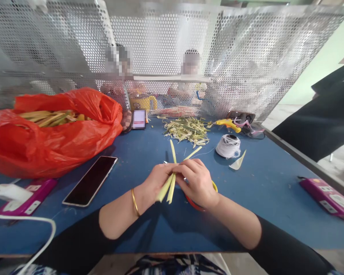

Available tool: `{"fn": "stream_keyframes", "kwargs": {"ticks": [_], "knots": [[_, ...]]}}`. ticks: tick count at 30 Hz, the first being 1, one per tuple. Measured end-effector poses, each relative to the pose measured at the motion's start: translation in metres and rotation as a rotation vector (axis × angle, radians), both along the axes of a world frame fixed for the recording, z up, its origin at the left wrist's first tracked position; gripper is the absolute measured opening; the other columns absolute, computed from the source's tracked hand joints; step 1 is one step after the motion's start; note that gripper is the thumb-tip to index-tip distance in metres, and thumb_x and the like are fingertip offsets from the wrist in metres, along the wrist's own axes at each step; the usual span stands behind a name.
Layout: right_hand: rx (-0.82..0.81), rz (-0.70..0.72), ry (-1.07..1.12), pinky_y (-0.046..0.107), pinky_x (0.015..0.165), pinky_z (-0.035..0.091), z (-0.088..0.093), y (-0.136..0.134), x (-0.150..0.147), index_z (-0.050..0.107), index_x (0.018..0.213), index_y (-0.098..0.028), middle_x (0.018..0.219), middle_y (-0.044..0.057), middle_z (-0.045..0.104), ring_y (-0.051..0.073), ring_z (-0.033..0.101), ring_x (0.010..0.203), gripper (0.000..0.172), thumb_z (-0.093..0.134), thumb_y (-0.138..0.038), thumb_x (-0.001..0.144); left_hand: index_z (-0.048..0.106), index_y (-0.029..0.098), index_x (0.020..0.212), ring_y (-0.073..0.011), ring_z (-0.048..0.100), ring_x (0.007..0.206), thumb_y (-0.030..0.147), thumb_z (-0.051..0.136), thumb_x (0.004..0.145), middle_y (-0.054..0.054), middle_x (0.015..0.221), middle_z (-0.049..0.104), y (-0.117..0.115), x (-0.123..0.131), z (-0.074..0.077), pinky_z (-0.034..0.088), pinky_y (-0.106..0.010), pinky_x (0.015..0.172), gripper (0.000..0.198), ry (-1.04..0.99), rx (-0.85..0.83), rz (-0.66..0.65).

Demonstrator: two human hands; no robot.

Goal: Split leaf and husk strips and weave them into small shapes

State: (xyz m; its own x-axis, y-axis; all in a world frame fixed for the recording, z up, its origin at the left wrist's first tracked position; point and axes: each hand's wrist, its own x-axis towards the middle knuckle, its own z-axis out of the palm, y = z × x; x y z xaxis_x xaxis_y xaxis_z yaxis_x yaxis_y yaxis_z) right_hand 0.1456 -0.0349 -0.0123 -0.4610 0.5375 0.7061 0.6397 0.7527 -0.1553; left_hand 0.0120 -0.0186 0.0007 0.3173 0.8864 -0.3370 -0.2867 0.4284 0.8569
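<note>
In the head view, my left hand (159,176) and my right hand (197,184) meet over the blue table. Both are closed on pale green plant strips (171,188) that cross between the fingers. Two ends stick out toward me and two thinner ends point away. A gold bangle sits on my left wrist. Under my right hand lie scissors (195,206) with red and yellow handles, mostly covered. A spool of white thread (228,146) stands beyond my right hand, with a pale scrap of plant (238,160) beside it.
A red plastic bag (63,141) of plant strips fills the left. Nearer are a dark phone (91,181) and purple power strip (31,196). Trimmings (187,130) and a yellow glue gun (227,124) lie by the perforated screen (160,42); people sit behind it. Another power strip (329,196) is right.
</note>
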Motion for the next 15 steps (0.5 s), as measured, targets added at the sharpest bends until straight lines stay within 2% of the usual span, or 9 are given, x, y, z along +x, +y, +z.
{"fn": "stream_keyframes", "kwargs": {"ticks": [3,8,11,15], "knots": [[0.011,-0.053,0.018,0.030,0.070,0.040,-0.0020,0.0018,0.0011,0.061,0.087,-0.018,0.075,0.004,0.062,0.016,0.057,0.071,0.018,0.044,-0.018,0.093,0.059,0.014,0.055,-0.0091,0.053,0.047,0.009,0.058,0.073,0.000,0.051,0.058,-0.0022,0.0034,-0.0041,0.046,-0.020,0.051,0.019,-0.041,-0.091,0.094],[-0.131,-0.199,0.195,0.029,0.066,0.039,0.0005,0.0074,0.0078,0.051,0.068,-0.021,0.067,0.002,0.056,0.015,0.052,0.065,0.022,0.050,-0.022,0.089,0.068,0.010,0.068,-0.0148,0.066,0.059,0.013,0.054,0.079,-0.007,0.061,0.068,-0.0031,0.0026,-0.0057,0.053,-0.024,0.061,0.018,-0.093,-0.118,-0.002],[-0.253,-0.207,0.305,0.028,0.064,0.040,0.0014,0.0085,0.0082,0.049,0.065,-0.021,0.066,0.001,0.055,0.015,0.052,0.063,0.023,0.050,-0.025,0.088,0.069,0.009,0.073,-0.0156,0.068,0.064,0.016,0.061,0.078,-0.008,0.066,0.071,-0.0031,0.0011,-0.0063,0.053,-0.024,0.063,0.012,-0.099,-0.076,-0.052],[-0.275,-0.258,0.333,0.028,0.064,0.040,-0.0009,0.0077,0.0067,0.048,0.064,-0.022,0.064,0.000,0.055,0.015,0.053,0.062,0.024,0.052,-0.027,0.087,0.069,0.009,0.075,-0.0159,0.069,0.068,0.022,0.070,0.076,-0.009,0.069,0.072,-0.0025,0.0001,-0.0084,0.052,-0.023,0.064,0.013,-0.090,-0.074,-0.055]]}}
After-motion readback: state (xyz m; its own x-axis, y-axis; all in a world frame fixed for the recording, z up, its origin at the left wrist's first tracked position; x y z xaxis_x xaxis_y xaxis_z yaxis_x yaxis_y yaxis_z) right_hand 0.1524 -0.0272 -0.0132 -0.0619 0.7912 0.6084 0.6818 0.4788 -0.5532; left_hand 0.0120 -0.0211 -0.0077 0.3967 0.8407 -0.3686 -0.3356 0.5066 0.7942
